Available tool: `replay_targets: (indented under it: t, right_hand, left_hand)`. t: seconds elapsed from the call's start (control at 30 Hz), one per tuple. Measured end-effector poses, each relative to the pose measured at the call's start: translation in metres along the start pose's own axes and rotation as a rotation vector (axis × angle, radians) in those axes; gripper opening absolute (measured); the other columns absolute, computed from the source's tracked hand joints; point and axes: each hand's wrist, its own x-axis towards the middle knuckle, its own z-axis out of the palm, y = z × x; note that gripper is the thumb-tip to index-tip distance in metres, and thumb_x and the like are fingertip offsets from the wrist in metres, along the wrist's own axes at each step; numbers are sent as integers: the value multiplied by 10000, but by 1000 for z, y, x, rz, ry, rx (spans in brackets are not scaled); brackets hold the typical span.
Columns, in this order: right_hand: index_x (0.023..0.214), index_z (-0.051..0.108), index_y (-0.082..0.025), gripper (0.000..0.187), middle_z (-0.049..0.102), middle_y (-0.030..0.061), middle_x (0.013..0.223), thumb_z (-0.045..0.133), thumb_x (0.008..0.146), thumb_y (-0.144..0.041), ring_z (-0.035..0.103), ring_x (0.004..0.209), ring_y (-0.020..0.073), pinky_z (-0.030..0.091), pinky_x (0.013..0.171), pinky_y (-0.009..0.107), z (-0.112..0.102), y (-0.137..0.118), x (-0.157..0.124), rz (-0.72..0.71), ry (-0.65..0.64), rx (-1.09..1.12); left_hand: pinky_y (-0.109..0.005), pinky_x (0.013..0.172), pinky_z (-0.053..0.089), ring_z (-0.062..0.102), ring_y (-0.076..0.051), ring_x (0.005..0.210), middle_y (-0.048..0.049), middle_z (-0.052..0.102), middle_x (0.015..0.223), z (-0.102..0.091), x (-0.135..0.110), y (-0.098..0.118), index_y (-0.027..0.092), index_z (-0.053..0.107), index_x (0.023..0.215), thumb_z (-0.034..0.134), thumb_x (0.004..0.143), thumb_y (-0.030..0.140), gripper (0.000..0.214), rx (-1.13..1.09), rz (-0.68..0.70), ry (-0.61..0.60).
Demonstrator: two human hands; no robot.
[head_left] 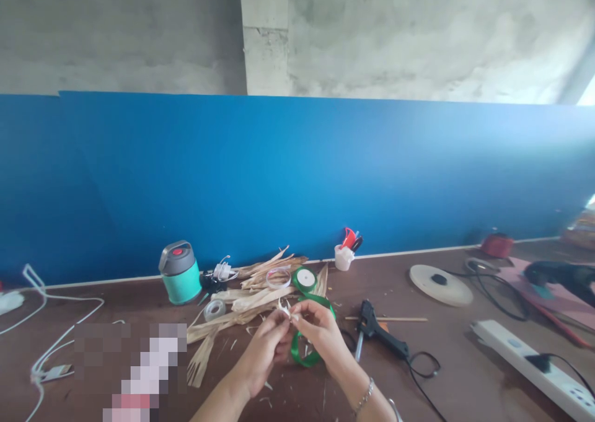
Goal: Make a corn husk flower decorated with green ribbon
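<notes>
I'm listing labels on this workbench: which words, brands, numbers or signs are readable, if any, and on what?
No readable text anywhere.
Green ribbon spool: any print on its white centre is too small.
Power strip: any markings are too blurred.
Pixelated patch: whatever lies there is hidden.

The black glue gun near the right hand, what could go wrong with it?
If it's on, which I can't tell, the glue gun might burn the right hand if that strays sideways. Its cord trails toward the person's side, so an arm could snag it and drag the gun.
</notes>
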Motion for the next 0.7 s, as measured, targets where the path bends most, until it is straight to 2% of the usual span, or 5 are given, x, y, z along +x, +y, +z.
replay_targets:
  t: [0.13,0.4,0.53,0.7]
  right_hand:
    - [695,622,-156,280,528,-28,579,728,637,-409,423,510,89,320,484,208,-1,0,0,5,1,-3]
    - [694,615,-160,310,558,-16,603,730,631,-441,461,514,102,357,487,218,-1,5,1,-23,22,9]
    - [704,618,-161,281,568,-15,621,724,645,-414,470,526,105,365,493,220,-1,6,1,-30,33,12]
    - [699,611,-158,246,555,-18,611,719,649,-374,459,536,104,363,496,218,0,6,1,-22,32,24]
  left_hand:
    - [-204,470,119,232,-62,491,96,314,571,-1,0,0,198,503,807,699,675,519,398,89,55,7]
    - [-217,480,242,310,-89,513,76,385,575,-4,2,-6,186,527,824,559,792,538,355,402,267,107]
    - [-225,485,268,336,-96,498,65,427,564,-4,5,-9,183,520,816,526,807,544,361,457,288,136]
    - [-216,475,265,337,-94,490,67,439,563,-5,6,-10,187,515,812,543,791,549,364,421,259,138]
